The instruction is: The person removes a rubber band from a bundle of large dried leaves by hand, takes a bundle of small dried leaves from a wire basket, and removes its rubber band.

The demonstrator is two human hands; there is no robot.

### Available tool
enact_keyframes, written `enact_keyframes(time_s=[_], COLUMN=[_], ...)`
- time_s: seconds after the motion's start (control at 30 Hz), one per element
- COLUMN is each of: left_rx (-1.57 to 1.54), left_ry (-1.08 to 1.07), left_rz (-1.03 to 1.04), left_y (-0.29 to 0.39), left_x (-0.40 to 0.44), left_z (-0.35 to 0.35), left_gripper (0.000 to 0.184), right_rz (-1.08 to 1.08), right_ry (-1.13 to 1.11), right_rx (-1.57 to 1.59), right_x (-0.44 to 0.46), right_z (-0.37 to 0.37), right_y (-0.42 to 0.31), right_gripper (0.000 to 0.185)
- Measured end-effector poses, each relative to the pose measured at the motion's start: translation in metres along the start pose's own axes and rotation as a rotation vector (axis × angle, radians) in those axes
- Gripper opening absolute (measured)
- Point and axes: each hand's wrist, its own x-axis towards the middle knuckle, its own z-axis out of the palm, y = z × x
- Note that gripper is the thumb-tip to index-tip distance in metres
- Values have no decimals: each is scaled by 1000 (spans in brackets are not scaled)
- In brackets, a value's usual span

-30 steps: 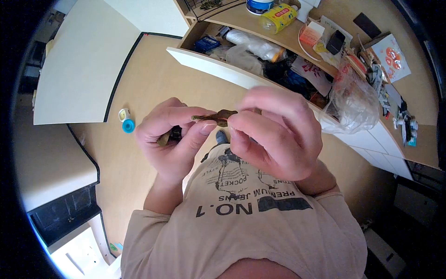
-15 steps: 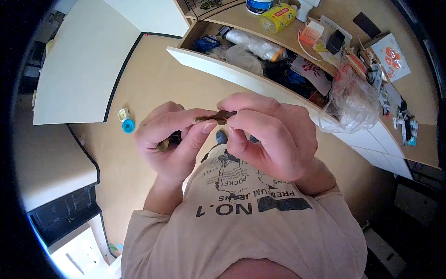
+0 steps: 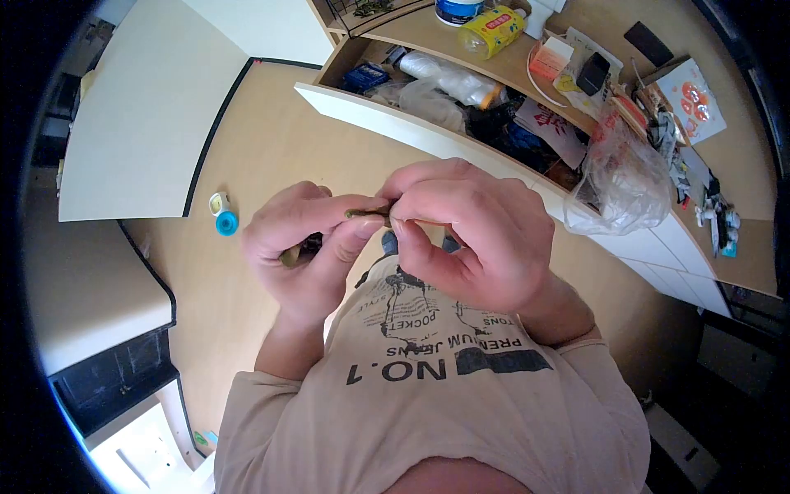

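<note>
A small brown-green piece like a dried leaf is pinched between both hands, in front of my chest. My left hand is closed, thumb and forefinger gripping its left end. In the curled fingers of the same hand sits a second dark greenish piece, mostly hidden. My right hand is also closed, its thumb and fingertips pressed on the right end of the leaf and covering it. The fingertips of the two hands nearly meet.
Beyond my hands stands an open drawer with plastic bags and a clear roll. On the desk above lie a yellow-labelled bottle, papers and a crumpled plastic bag. A blue-and-white object rests on the floor at left.
My right hand has shifted a little left, closer to my left fingers. Less of the leaf shows between them. My left hand has hardly moved.
</note>
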Motion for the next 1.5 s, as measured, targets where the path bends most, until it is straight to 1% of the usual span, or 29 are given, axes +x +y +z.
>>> enact_keyframes(time_s=[0.07,0.1,0.2,0.27,0.3,0.37,0.53,0.63,0.7,0.73,0.77,0.8,0.83,0.9,0.93,0.97,1.0,1.03,1.07,1.1,1.17,1.2,1.23,1.3,1.33,1.37,1.43,1.47,1.5], left_rx=[135,135,46,-207,-207,-218,-40,7,90,89,153,213,208,319,356,353,376,400,419,416,376,362,357,332,333,328,382,410,402], left_ry=[-62,-63,-68,47,48,-61,-96,-94,-107,-108,-145,-182,-184,-242,-253,-255,-239,-223,-191,-193,-123,-118,-123,-69,-76,-88,-221,-216,-226], left_rz=[-5,-5,61,-205,-204,-137,-38,-35,24,25,73,119,117,143,178,177,188,198,150,149,150,162,160,136,146,146,146,166,170], left_y=[4,2,-5,-6,-6,-6,-3,-1,1,3,5,7,12,19,20,20,19,20,21,21,20,19,18,18,16,16,16,16,16], left_x=[-1,-1,-2,-4,-3,-1,2,3,5,8,11,14,16,23,26,28,30,32,31,32,36,37,38,41,41,42,42,44,45], left_z=[-4,-5,-5,-2,-1,1,-5,-4,-5,-6,-7,-8,-7,-6,-6,-5,-5,-5,-7,-9,-12,-14,-15,-17,-19,-18,-13,-10,-7], left_gripper=[14,14,13,14,14,16,17,18,17,17,17,16,16,16,16,16,15,14,13,13,11,10,10,10,10,10,9,9,9], right_rz=[38,37,160,196,207,202,187,177,162,307,454,489,519,226,275,277,158,146,131,135,94,100,106,327,278,286,250,255,255], right_ry=[-56,-56,-73,-21,-3,-4,-2,6,4,-47,-98,-43,19,-218,-266,-264,-300,-329,-357,-356,-626,-672,-670,-461,-359,-349,-173,-163,-234], right_rx=[45,45,103,176,200,185,194,225,248,300,352,508,663,535,535,533,482,412,342,339,72,-109,-112,-129,-95,-100,259,250,265], right_x=[4,6,8,8,8,8,8,6,5,6,6,6,5,9,12,13,13,12,10,7,2,-4,-7,-8,-6,-2,9,13,14], right_z=[-5,-8,-14,-15,-15,-16,-18,-14,-16,-20,-23,-19,-15,-22,-27,-31,-34,-39,-45,-52,-68,-76,-84,-96,-97,-93,-77,-67,-54], right_y=[-2,-4,-9,-9,-9,-9,-6,-1,-1,-4,-5,-1,3,19,18,25,36,38,39,41,51,54,57,66,69,65,57,50,41], right_gripper=[23,23,21,19,18,17,16,16,17,18,19,19,20,30,24,24,22,20,18,18,17,15,15,16,17,17,17,17,19])
